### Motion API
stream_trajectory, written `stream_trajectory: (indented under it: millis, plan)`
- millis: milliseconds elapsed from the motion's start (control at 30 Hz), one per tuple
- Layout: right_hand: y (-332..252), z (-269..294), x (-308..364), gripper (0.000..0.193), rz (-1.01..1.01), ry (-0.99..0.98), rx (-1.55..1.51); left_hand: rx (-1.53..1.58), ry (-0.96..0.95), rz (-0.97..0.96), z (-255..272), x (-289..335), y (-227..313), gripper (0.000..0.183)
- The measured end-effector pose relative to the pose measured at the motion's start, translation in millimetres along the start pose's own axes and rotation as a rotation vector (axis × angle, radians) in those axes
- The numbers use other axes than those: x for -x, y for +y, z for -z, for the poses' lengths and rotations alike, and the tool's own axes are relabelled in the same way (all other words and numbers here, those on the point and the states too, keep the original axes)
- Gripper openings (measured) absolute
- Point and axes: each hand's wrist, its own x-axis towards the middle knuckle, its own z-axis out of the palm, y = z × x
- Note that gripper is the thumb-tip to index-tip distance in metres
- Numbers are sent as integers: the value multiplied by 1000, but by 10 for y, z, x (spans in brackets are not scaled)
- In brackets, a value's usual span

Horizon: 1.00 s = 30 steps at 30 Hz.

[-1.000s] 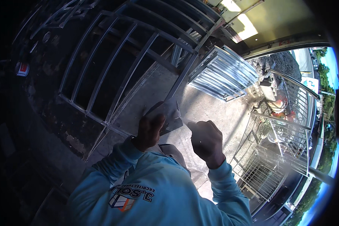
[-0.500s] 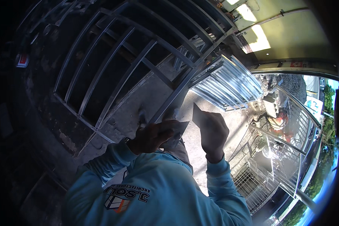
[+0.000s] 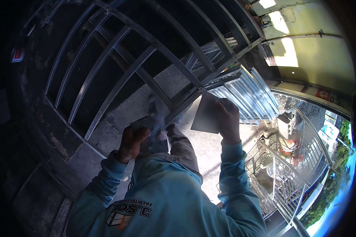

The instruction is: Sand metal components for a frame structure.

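Handling two loose plates, one per hand, held up in front of you. Right hand (image 3: 228,118) is closed on the edge of the dark plate (image 3: 203,116), most of which sticks out leftward; good hold. Left hand (image 3: 131,144) seems to have the second plate (image 3: 156,146) pinched along its left side, thumb to the front; that plate is blurred and the fingers are partly hidden, so can't tell how firm. Plates are apart, not touching. Dark plate's top corner sits by the corner of the frame (image 3: 178,63) in view; depth unclear, can't tell if they touch. Stack (image 3: 241,98) of shiny bars is beyond your right hand, floor (image 3: 209,146) below. I'd call this step sorting or checking the pair, neither plate placed. Next move, I reckon, calls for settling the left grip, keeping fingers off edges, and turning each plate flat before setting it anywhere.
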Motion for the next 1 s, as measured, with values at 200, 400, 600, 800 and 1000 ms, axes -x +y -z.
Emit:
stream_trajectory:
  millis: [200,400,600,800,1000]
  plan:
    - [171,0,-324,16,-89,16,15,118,-8,26,145,-254,-38,40]
    - [92,76,-271,16,-110,148,-115,138,-30,100,222,-328,-76,44]
    - [171,-34,-238,19,134,96,294,34,-49,112,234,-362,-45,44]
    - [246,171,-300,17,8,302,153,88,-11,136,205,-367,3,47]
    - [-87,188,44,17,-170,-14,-73,90,-165,126,51,-509,11,44]
